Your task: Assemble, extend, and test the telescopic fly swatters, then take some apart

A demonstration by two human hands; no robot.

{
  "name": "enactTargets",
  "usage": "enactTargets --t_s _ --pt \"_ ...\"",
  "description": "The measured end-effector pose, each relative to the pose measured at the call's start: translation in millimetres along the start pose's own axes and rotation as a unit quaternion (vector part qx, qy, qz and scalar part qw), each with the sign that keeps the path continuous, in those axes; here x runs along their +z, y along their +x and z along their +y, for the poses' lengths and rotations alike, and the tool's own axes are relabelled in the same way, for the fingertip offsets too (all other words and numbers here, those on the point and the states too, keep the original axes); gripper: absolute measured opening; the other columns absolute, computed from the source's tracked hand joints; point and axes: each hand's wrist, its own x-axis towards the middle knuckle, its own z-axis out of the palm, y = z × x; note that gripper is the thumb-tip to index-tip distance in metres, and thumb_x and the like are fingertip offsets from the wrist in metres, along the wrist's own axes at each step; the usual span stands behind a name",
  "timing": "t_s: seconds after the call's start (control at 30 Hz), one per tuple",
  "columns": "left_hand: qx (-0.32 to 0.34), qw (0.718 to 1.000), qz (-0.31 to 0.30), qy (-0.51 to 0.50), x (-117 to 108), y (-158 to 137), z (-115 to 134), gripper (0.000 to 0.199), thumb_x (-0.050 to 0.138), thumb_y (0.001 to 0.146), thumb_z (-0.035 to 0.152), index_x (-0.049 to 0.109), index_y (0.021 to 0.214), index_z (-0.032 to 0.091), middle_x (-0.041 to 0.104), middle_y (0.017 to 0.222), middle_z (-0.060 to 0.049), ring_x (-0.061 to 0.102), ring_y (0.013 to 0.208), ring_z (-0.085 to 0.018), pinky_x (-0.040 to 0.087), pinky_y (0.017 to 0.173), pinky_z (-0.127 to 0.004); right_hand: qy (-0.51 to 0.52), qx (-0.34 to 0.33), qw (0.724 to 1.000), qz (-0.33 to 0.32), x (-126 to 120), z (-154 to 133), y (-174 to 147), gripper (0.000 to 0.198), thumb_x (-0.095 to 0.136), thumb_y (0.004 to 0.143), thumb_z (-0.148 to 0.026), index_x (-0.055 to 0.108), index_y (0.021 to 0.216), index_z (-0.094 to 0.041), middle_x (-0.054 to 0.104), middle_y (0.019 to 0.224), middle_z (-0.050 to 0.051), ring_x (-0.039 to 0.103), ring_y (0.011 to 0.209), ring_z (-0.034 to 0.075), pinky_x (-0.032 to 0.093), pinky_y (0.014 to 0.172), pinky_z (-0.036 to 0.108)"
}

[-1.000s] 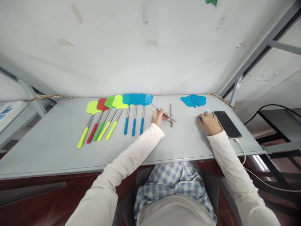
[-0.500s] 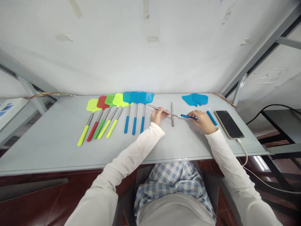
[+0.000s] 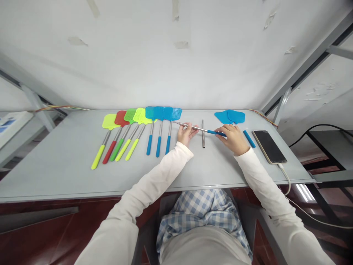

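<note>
My left hand grips a thin metal rod, held nearly level with its tip pointing left. Closed around a blue handle sleeve is my right hand. The sleeve's left end meets the rod's right end; how far the rod sits inside it is hidden. A second metal rod lies on the table between my hands, partly beneath the held one. Another blue sleeve rests just right of my right hand. Blue swatter heads lie overlapping behind that hand.
Several assembled fly swatters in blue, yellow, green and red lie in a row on the grey table. A phone with a white cable sits at the right. The white wall borders the table's back edge.
My right hand has moved left with the blue sleeve, closing the gap to the rod so that their ends now meet. My left hand has stayed nearly in place.
</note>
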Motion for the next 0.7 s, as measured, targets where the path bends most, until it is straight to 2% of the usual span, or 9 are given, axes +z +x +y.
enactTargets --t_s 0.1,0.2,0.4,0.53,0.7 --pt "-0.012 1.000 -0.017 -0.010 -1 0 0 0.026 0.067 0.080 0.038 0.052 0.090 0.019 0.071 0.088 -0.006 0.070 0.093 -0.018 0.052 0.090 -0.035 -0.014 0.008 1.000 0.009 -3 -1 1 0.023 0.044 0.093 -0.029 0.063 0.102 -0.021 0.064 0.097 0.008 0.055 0.091 0.024 0.032 0.080 0.035" --pt "-0.034 0.998 -0.042 -0.009 -2 0 2 0.027 0.066 0.081 0.040 0.057 0.092 0.017 0.072 0.089 -0.007 0.070 0.088 -0.018 0.053 0.088 -0.033 -0.024 0.013 0.999 0.021 -5 -1 3 0.025 0.043 0.094 -0.032 0.063 0.104 -0.020 0.064 0.099 0.009 0.054 0.092 0.025 0.031 0.078 0.035" --pt "-0.093 0.984 -0.142 0.058 0 -6 -2 0.037 0.071 0.075 0.046 0.065 0.098 0.017 0.073 0.088 -0.009 0.071 0.084 -0.021 0.055 0.079 -0.033 0.006 -0.013 1.000 0.015 -4 -9 8 0.025 0.042 0.095 -0.033 0.062 0.105 -0.022 0.064 0.101 0.008 0.056 0.095 0.023 0.031 0.080 0.035" --pt "-0.090 0.983 -0.150 0.063 0 -6 -3 0.042 0.071 0.073 0.049 0.066 0.103 0.019 0.073 0.095 -0.009 0.071 0.086 -0.022 0.055 0.077 -0.033 0.032 -0.005 0.999 0.025 -3 -13 9 0.024 0.044 0.094 -0.035 0.063 0.101 -0.022 0.065 0.099 0.007 0.058 0.091 0.021 0.032 0.080 0.034" --pt "-0.085 0.982 -0.157 0.054 1 -6 0 0.036 0.072 0.074 0.041 0.065 0.099 0.017 0.073 0.094 -0.010 0.070 0.090 -0.022 0.053 0.086 -0.036 0.108 0.000 0.994 0.028 -7 -14 15 0.028 0.047 0.092 -0.041 0.065 0.098 -0.021 0.065 0.095 0.007 0.059 0.084 0.020 0.035 0.079 0.034"
